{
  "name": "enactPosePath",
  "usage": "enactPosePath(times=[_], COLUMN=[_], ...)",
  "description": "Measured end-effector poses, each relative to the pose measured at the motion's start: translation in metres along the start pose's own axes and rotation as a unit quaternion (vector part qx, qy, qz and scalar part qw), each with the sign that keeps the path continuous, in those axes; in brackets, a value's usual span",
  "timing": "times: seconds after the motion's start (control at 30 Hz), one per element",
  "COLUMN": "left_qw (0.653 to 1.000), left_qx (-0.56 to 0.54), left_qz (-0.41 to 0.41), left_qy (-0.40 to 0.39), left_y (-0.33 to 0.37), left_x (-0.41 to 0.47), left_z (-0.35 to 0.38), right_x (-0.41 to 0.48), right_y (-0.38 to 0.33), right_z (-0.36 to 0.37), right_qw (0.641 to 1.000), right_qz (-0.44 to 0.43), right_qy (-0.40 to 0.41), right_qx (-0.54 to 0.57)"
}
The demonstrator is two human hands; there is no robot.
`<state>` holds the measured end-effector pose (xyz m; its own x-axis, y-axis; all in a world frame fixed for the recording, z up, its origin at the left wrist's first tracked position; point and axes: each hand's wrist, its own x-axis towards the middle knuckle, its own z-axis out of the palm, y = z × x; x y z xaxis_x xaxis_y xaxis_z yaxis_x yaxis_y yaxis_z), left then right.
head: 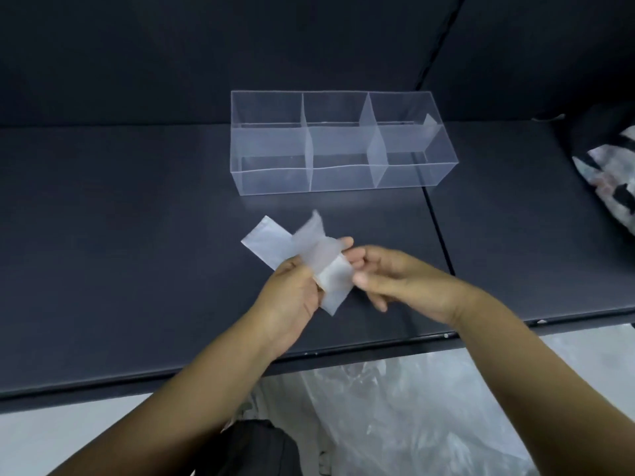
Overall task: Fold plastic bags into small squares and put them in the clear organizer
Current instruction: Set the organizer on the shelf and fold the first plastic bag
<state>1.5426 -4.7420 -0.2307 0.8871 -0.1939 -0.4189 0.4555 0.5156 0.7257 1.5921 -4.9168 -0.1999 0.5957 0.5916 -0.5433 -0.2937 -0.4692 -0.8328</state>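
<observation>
A translucent plastic bag point(266, 243), folded into a narrow strip, lies bent on the dark table point(137, 235) just in front of me. My left hand point(292, 297) grips the strip near its bend, with one end flipped up and blurred. My right hand point(395, 280) hovers beside the strip's lower end, fingers loosely curled, thumb close to the plastic. The clear organizer point(343, 180) stands farther back, divided into several compartments. A small folded plastic piece point(431, 127) leans in its far right compartment.
A pile of loose clear plastic bags point(412, 407) lies below the table's front edge. A black and white patterned cloth point(611, 173) sits at the right edge. A seam point(439, 235) runs across the tabletop right of my hands.
</observation>
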Motion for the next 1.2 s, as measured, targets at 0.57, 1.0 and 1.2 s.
enactPosePath(times=[0.57,1.0,1.2], left_qw=[0.787,0.677,0.816], left_qx=[0.443,0.644,0.530], left_qz=[0.290,0.341,0.209], left_qy=[0.316,0.098,0.102], left_y=[0.030,-0.032,-0.007], left_x=[0.018,-0.015,-0.005], left_z=[-0.058,-0.031,-0.044], right_x=[0.029,0.009,0.022], right_y=[0.027,-0.012,-0.005], right_z=[0.018,0.018,0.015], right_qw=[0.979,0.973,0.989], right_qz=[0.086,0.078,-0.043], right_qy=[0.186,0.188,0.139], right_qx=[0.001,0.113,-0.010])
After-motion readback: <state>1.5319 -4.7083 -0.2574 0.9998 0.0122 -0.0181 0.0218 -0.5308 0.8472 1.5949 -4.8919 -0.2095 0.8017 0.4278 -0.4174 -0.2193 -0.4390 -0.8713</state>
